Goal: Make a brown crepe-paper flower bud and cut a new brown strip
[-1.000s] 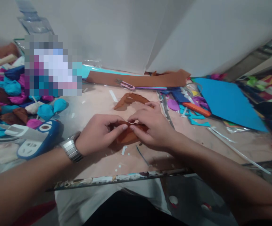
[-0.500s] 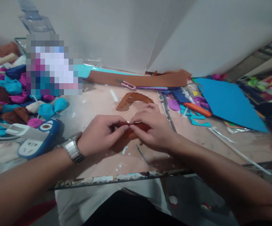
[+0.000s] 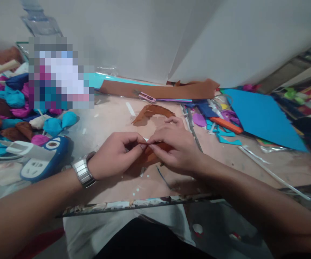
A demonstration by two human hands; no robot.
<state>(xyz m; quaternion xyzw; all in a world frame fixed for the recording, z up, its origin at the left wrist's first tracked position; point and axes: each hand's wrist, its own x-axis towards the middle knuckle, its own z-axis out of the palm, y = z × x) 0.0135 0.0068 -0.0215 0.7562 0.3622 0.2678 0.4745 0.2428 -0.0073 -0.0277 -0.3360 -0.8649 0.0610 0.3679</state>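
Note:
Both hands meet over the middle of the table [image 3: 109, 118]. My left hand [image 3: 114, 154], with a metal watch on its wrist, and my right hand [image 3: 175, 147] pinch a small brown paper piece [image 3: 151, 155] between thumbs and fingertips, just above the surface. A thin white strip pokes out at the pinch. Most of the piece is hidden under the fingers. A second curled brown paper piece [image 3: 153, 111] lies just behind the hands.
A heap of crumpled blue, pink and brown paper balls [image 3: 12, 108] fills the left. A blue and white device [image 3: 43, 160] lies near my left wrist. A long brown strip [image 3: 158, 91], pink scissors [image 3: 147, 97], a blue sheet [image 3: 263, 118] and scraps lie behind and right.
The hands have folded the brown piece narrower and lifted it slightly; both stay pinched on it in nearly the same spot.

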